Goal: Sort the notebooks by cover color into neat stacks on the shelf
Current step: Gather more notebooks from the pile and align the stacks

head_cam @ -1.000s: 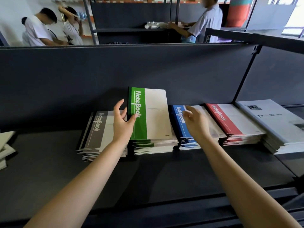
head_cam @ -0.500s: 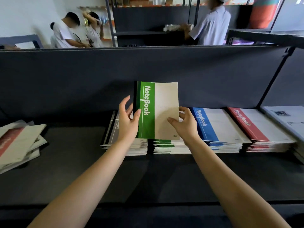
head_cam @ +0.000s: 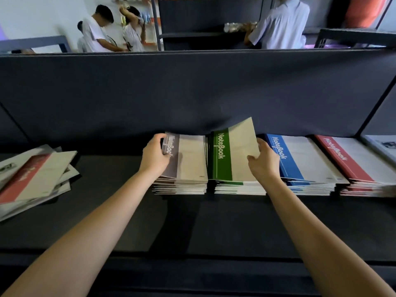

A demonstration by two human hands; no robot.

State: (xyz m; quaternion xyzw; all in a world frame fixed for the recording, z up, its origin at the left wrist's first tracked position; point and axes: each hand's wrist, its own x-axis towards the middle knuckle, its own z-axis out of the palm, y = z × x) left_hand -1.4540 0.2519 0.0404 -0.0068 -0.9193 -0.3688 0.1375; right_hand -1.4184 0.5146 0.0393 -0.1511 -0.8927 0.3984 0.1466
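Lowered: green notebook, right hand gripping | left hand gripping grey stack | dark shelf

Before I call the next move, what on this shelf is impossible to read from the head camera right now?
- Grey stack: its left edge is hidden under the left hand.
- Green notebook: the right hand covers its right edge, so the grip is unclear.
- Loose pile: cut off by the left frame edge.
- White stack: cut off at the right edge.
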